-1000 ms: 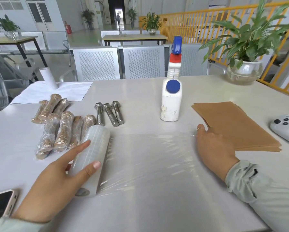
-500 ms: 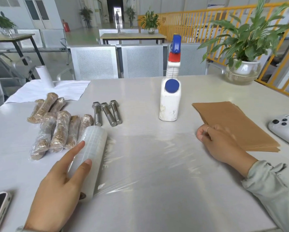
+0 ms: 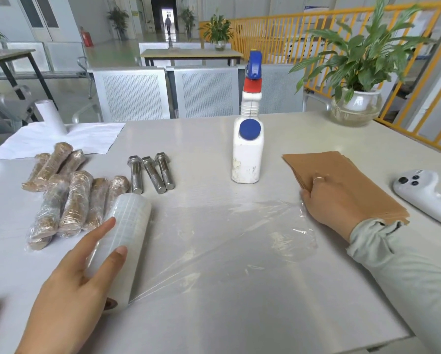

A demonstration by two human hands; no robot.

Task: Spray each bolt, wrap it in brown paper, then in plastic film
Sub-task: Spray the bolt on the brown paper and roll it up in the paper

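Slid onto brown paper stack (image 3: 342, 180), right hand (image 3: 329, 203) pinching film sheet (image 3: 240, 226) — left hand (image 3: 71, 284) flat, fingers straight on film roll (image 3: 122, 241) — could snag, crumple.

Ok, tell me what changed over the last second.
The right hand slid from the film's far edge onto the near corner of the brown paper stack, fingers now curling at its edge. The left hand stays on the plastic film roll; three bare bolts, wrapped bolts and spray bottle haven't moved.
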